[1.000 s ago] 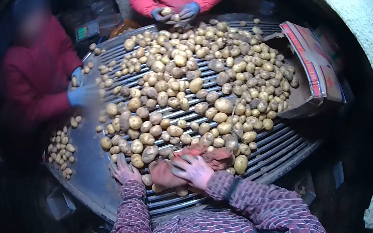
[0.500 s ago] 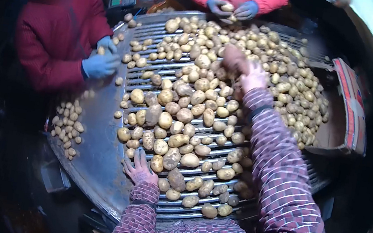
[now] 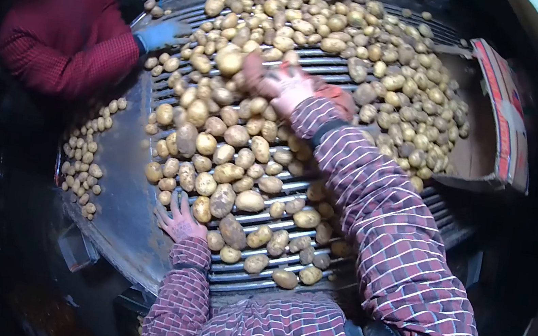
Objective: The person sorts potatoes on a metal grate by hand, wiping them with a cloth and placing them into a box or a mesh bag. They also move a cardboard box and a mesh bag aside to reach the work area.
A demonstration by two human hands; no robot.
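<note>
The potatoes [image 3: 245, 144] lie heaped over a slatted roller table [image 3: 267, 281] that fills the frame's centre. The right hand [image 3: 281, 84] reaches far up the heap, fingers spread and flat on the pile, gripping nothing that I can see. The left hand [image 3: 180, 221] rests splayed at the lower left, beside a dark potato, also holding nothing.

The long reach could nudge potatoes sideways, and some might roll off the table's lower edge. Fingers could catch between slats. A blue-gloved hand [image 3: 160, 34] at upper left works close by, so hands may collide. The smooth metal apron [image 3: 121, 168] at left offers room; a cardboard box [image 3: 495, 124] closes the right side.
</note>
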